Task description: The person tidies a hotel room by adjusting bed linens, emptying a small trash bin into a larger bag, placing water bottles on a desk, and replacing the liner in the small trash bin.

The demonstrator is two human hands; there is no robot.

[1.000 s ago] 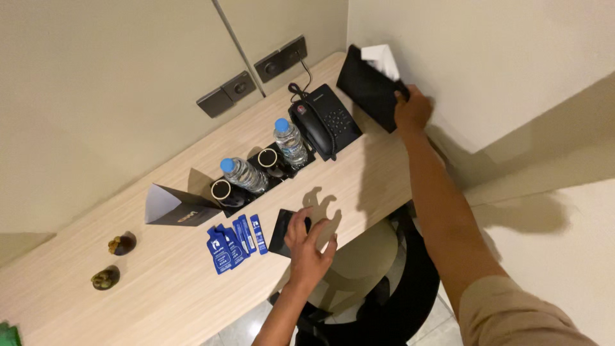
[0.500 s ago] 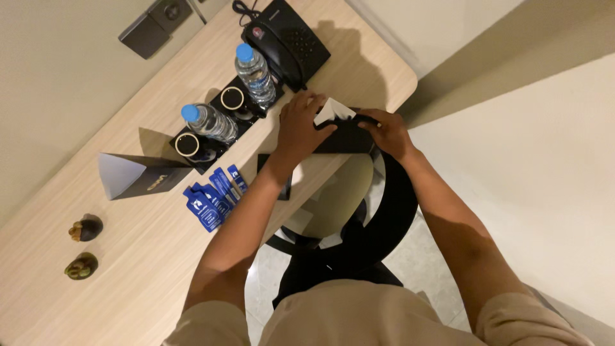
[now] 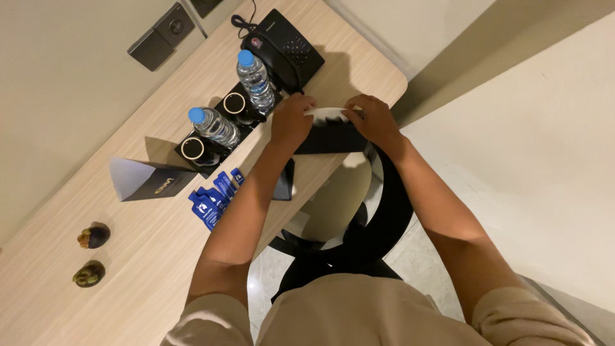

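Note:
My left hand (image 3: 291, 122) and my right hand (image 3: 373, 120) both grip a black box (image 3: 330, 137) with white tissue (image 3: 328, 113) sticking out of its top. The box is held just above the near edge of a light wooden desk (image 3: 147, 256), in front of a black desk telephone (image 3: 285, 48). My fingers pinch the tissue from both sides.
A black tray (image 3: 214, 138) holds two water bottles with blue caps (image 3: 256, 80) and two cups. Blue sachets (image 3: 214, 195), a folded dark card (image 3: 144, 182) and two dark round fruits (image 3: 90, 256) lie to the left. A black chair (image 3: 359, 218) stands below the desk edge.
My right hand brought the black box down from the raised far right to the desk edge. My left hand left the desk and joined it on the box.

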